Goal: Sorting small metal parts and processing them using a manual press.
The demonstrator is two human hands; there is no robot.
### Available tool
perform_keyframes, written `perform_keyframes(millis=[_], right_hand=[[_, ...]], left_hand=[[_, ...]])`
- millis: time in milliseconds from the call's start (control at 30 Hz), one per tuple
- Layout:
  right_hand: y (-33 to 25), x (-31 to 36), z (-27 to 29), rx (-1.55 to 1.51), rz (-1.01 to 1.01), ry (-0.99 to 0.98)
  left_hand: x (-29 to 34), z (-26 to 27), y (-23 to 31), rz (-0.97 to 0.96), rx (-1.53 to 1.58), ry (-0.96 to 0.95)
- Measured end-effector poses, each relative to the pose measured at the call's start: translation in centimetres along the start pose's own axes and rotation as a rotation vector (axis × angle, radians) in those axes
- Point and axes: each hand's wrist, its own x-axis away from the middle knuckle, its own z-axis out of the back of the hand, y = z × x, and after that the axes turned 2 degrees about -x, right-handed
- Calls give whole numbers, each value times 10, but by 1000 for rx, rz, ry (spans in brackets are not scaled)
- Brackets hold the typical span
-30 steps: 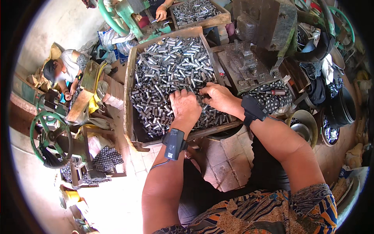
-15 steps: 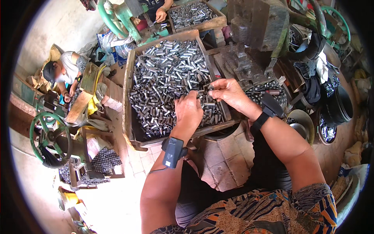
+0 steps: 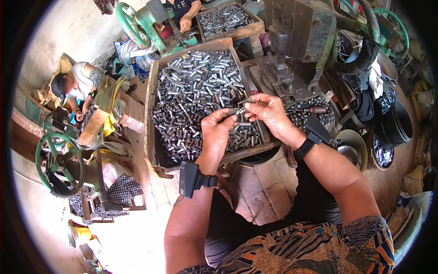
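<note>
A wooden tray [image 3: 149, 109] in front of me holds a deep heap of small metal tubes [image 3: 200, 82], shiny toward the back and duller toward the front. Above its front right part my left hand [image 3: 218, 129] and my right hand [image 3: 270, 115] come close together. Thumb and fingers of the right are pinched on a short metal tube [image 3: 248, 102]. The left hand's fingertips pinch too, with a small metal tube [image 3: 240, 111] at their ends, partly hidden. Both wrists carry black strapped devices.
A heavy press [image 3: 292, 41] stands right of the tray, with a screwdriver [image 3: 315, 109] on dotted cloth beside it. Another tray [image 3: 228, 32] of tubes lies behind. Two people work at the back and left. A green handwheel [image 3: 59, 157] stands left; buckets [image 3: 396, 123] stand right.
My left hand has risen off the heap and turned, its fingertips now meeting near the right hand's. The right hand has barely shifted. The person at the back has moved a hand slightly.
</note>
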Motion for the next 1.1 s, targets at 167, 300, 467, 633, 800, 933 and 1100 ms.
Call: perform_keyframes(millis=[167, 300, 467, 633, 800, 933, 1100], right_hand=[[2, 2, 0, -35, -9, 3], [-2, 5, 2, -98, -92, -56], [-5, 12, 0, -39, -67, -124], [-15, 15, 14, -131, -266, -290], [-16, 19, 16, -206, -293, -320], [-17, 24, 8, -227, -242, -305], [-24, 28, -3, -96, -162, -221]], left_hand=[[0, -1, -4, -144, -113, -6], [3, -1, 0, -203, -226, -29], [9, 1, 3, -153, -254, -90], [21, 2, 17, -125, -104, -296], [28, 1, 21, 9, 65, -365], [34, -5, 19, 35, 203, -269], [37, -12, 14, 12, 242, -83]])
